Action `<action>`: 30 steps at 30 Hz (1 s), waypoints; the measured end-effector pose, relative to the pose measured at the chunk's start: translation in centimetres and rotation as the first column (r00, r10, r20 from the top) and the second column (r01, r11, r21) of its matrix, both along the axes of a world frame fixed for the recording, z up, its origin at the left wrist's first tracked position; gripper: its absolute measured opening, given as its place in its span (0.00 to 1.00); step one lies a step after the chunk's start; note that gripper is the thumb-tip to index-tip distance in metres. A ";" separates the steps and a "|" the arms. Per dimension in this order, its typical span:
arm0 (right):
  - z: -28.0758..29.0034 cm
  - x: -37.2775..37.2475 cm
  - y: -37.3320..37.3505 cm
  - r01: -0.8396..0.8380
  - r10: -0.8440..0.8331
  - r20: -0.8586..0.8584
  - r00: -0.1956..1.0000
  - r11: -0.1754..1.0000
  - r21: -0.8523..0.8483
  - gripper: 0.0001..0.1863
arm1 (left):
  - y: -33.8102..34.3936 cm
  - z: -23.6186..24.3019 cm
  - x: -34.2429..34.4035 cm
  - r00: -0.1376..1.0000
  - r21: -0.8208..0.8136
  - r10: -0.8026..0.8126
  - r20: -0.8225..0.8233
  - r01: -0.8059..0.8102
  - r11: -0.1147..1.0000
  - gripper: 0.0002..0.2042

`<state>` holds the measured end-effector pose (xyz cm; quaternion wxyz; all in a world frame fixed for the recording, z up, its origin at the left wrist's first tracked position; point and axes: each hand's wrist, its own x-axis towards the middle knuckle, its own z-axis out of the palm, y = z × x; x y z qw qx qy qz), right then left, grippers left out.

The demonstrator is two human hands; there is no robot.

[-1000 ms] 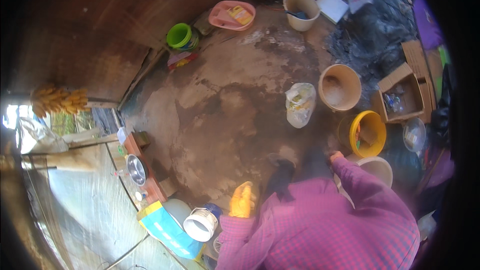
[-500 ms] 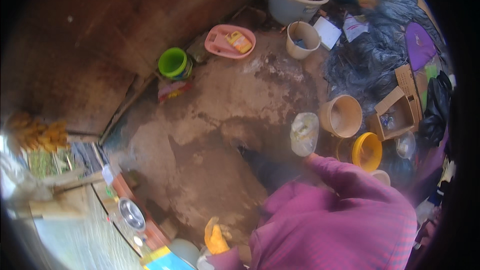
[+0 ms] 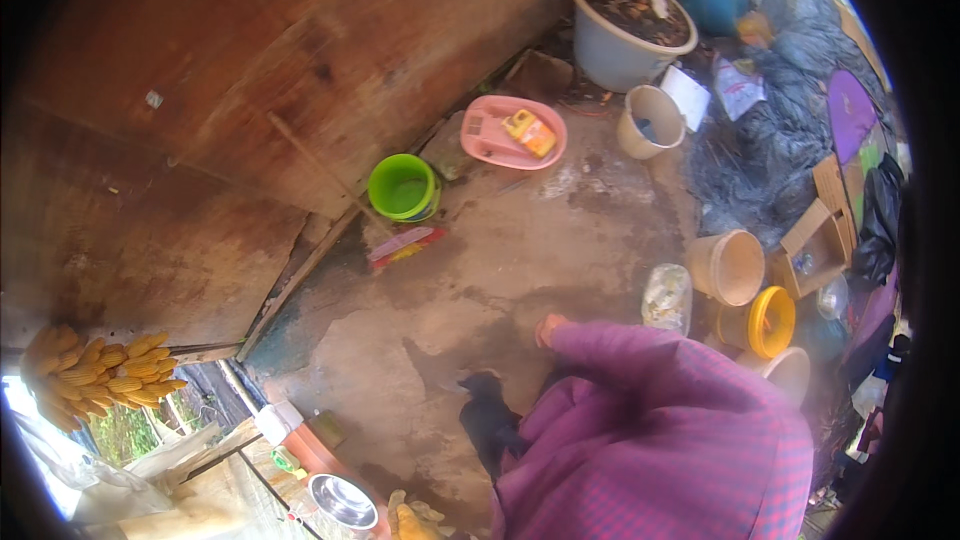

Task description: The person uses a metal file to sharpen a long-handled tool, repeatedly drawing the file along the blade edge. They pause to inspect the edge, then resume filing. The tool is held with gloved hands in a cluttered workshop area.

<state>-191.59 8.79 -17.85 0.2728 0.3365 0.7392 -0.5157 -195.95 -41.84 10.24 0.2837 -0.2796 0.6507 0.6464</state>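
My right hand (image 3: 548, 328), bare at the end of a purple checked sleeve (image 3: 610, 348), is over the brown floor. Its fingers are small and blurred, so whether it is open or closed cannot be made out. A clear plastic bag (image 3: 667, 298) with pale contents stands to the right of that hand, apart from it. At the lower edge, where my left arm is, a yellow-orange and beige work glove (image 3: 410, 518) shows in part. Whether my left hand wears or holds it is hidden. A steel bowl (image 3: 343, 502) lies just left of the glove.
A green bucket (image 3: 403, 187), pink basin (image 3: 512, 145) and large planter (image 3: 630, 35) line the brown wall. Tan (image 3: 727, 267) and yellow buckets (image 3: 771, 322), a cardboard box (image 3: 815, 250) and dark plastic sheeting (image 3: 745, 165) crowd the right. Corn cobs (image 3: 115, 372) hang left.
My right hand has moved left, away from the plastic bag, which stays near the tan bucket. The view has shifted, and less of the work glove shows at the lower edge.
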 end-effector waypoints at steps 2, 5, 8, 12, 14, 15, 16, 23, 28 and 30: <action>-0.2 -5.8 -2.9 -0.022 0.017 0.055 0.998 0.996 0.087 0.05 | -2.1 -0.2 -4.9 0.997 0.044 0.054 -0.062 -0.051 0.998 0.22; -2.5 -14.7 -7.2 -0.019 0.021 -0.032 0.999 0.999 0.043 0.06 | -4.6 0.3 -13.5 0.969 0.171 0.140 -0.202 -0.106 0.980 0.20; -5.1 -25.1 -12.6 -0.050 0.056 -0.142 0.988 0.998 0.050 0.08 | -5.0 1.8 -24.4 0.908 0.101 0.206 -0.364 -0.182 0.978 0.17; -2.3 -37.3 -18.0 -0.094 0.109 -0.067 0.992 0.976 0.197 0.11 | -5.0 6.9 -41.3 0.478 -0.712 -0.635 -0.607 0.027 0.701 0.15; 1.3 -41.7 -19.1 -0.063 0.064 -0.010 0.998 0.997 0.041 0.12 | -4.2 9.2 -48.7 0.722 -0.267 -0.253 -0.644 0.098 0.959 0.18; 2.9 -43.9 -19.5 -0.017 0.017 0.009 1.000 1.000 -0.006 0.12 | -3.8 10.0 -52.6 0.783 -0.144 -0.166 -0.599 0.098 0.985 0.20; 4.0 -46.2 -19.9 0.027 -0.027 0.001 1.000 0.997 -0.066 0.12 | -3.5 10.7 -56.6 0.832 -0.193 -0.141 -0.537 0.042 0.980 0.19; -4.6 -55.9 -20.0 -0.071 0.082 -0.040 0.996 0.972 0.222 0.13 | 1.7 12.5 -82.4 0.712 -0.161 -0.292 -0.638 0.248 0.955 0.25; -16.2 -65.8 -20.0 0.093 -0.073 -0.111 0.991 0.979 0.182 0.13 | 5.9 13.2 -96.3 0.658 -0.112 -0.198 -0.727 0.172 0.979 0.22; -17.2 -70.5 -20.4 0.159 -0.156 -0.039 0.987 0.983 0.095 0.13 | 6.9 13.6 -100.7 0.690 -0.105 -0.141 -0.710 0.094 0.990 0.20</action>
